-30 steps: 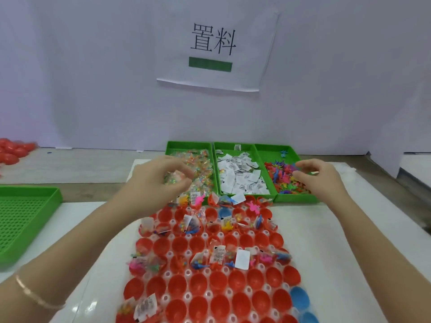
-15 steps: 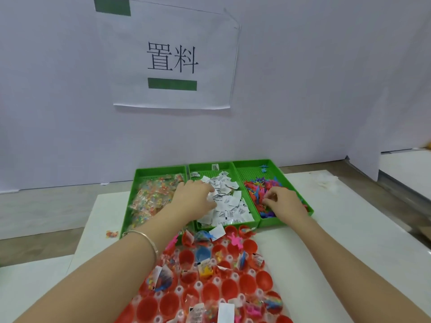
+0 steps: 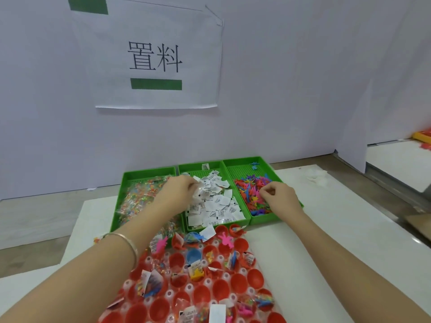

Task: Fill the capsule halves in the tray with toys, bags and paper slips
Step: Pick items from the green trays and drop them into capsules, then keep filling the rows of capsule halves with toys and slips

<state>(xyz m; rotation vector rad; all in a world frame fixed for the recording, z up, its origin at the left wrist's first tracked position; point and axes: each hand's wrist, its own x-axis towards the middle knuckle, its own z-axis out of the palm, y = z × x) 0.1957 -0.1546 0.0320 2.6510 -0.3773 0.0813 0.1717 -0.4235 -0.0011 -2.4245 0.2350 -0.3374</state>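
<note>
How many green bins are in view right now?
3, in a row at the table's far side: left bin holds bagged toys; middle bin holds paper slips, left hand gripping some; right bin holds loose toys, right hand over them. None seems hidden.

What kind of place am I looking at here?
Likely a packing workstation: green bins of bags, paper slips and toys, a tray of red capsule halves, and a printed sign on the partition.

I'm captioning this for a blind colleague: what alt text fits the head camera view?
A person's left hand grips paper slips in the middle green bin while the right hand pinches at coloured toys in the right bin. Nearer the camera, a tray of red capsule halves is partly filled.
</note>
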